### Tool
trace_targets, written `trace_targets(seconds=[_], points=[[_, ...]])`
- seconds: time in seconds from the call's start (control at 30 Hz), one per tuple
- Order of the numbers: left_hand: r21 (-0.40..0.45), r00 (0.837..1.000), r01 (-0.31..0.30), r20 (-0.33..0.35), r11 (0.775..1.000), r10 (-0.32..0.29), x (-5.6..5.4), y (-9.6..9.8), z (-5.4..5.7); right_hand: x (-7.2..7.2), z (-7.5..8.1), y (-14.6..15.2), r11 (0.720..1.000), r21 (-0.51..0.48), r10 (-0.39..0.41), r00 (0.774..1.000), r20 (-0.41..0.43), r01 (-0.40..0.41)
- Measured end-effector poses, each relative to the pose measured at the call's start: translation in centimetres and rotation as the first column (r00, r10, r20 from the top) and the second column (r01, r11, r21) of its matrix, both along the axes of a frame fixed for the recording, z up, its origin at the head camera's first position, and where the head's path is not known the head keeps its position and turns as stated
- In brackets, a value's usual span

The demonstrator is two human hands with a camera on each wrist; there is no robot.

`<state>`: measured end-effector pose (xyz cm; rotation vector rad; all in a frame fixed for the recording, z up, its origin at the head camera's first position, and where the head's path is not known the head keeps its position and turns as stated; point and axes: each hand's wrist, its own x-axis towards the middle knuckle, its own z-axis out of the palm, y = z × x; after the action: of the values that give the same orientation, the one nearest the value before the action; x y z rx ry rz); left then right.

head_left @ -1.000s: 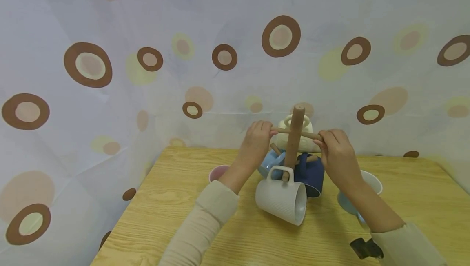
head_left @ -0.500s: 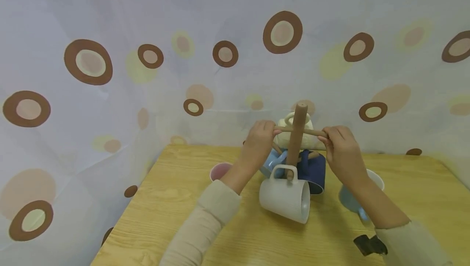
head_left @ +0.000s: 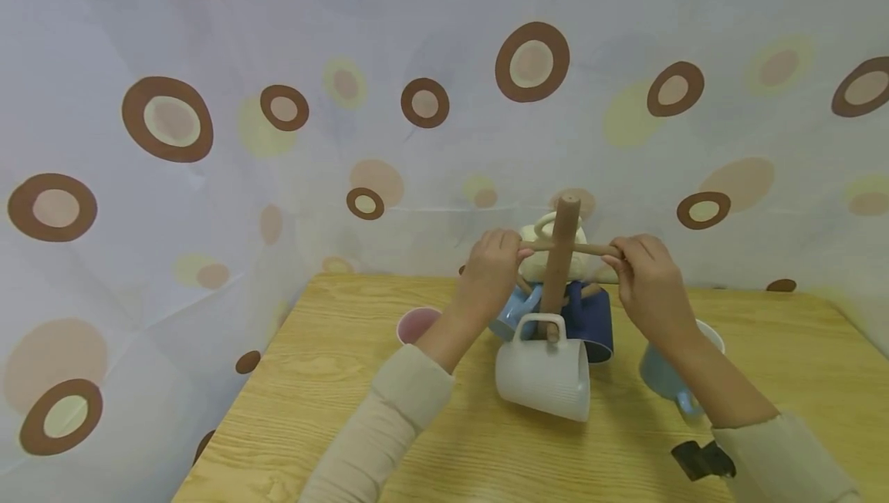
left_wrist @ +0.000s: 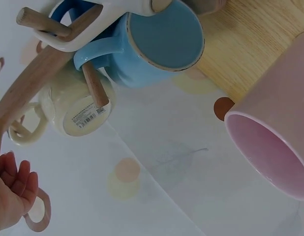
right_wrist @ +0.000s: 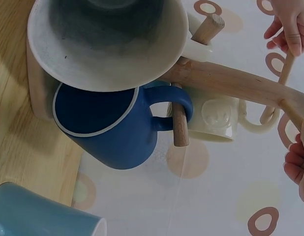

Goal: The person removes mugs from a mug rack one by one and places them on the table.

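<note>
A wooden mug tree [head_left: 559, 264] stands on the table with mugs hung on its pegs. My left hand [head_left: 488, 275] pinches the end of its upper left peg [head_left: 536, 246]. The upper right peg [head_left: 593, 249] is held at its tip by my right hand [head_left: 653, 291]. Lower down, a white ribbed mug [head_left: 542, 379] hangs by its handle at the front, tilted. A light blue mug [left_wrist: 164, 39] hangs at the left, a navy mug [right_wrist: 110, 125] at the right. Behind the post hangs a cream mug [left_wrist: 85, 113], partly covered in the head view.
A pink mug [head_left: 417, 325] is on the table at the left, partly behind my left forearm. Another light blue mug [head_left: 660, 376] lies at the right, partly behind my right forearm. A patterned cloth [head_left: 444, 156] hangs behind the wooden table [head_left: 312, 372].
The mug tree has turned slightly, and the white mug's opening now faces further from view. Both hands keep hold of their pegs, shifted a little to the right.
</note>
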<state>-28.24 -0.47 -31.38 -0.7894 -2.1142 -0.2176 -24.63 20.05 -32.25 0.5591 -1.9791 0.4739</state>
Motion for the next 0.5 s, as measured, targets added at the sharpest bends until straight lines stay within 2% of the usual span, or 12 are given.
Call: trace_targets(seconds=[0.33, 0.5], points=[[-0.020, 0.999, 0.043, -0.018, 0.999, -0.044, 0.61, 0.20, 0.09, -0.25, -0.02, 0.58, 1.000, -0.001, -0.005, 1.000, 0.007, 0.005], [-0.061, 0.999, 0.002, -0.043, 0.998, -0.005, 0.99, 0.33, 0.12, -0.34, 0.09, 0.77, 1.000, 0.002, -0.005, 1.000, 0.026, 0.005]])
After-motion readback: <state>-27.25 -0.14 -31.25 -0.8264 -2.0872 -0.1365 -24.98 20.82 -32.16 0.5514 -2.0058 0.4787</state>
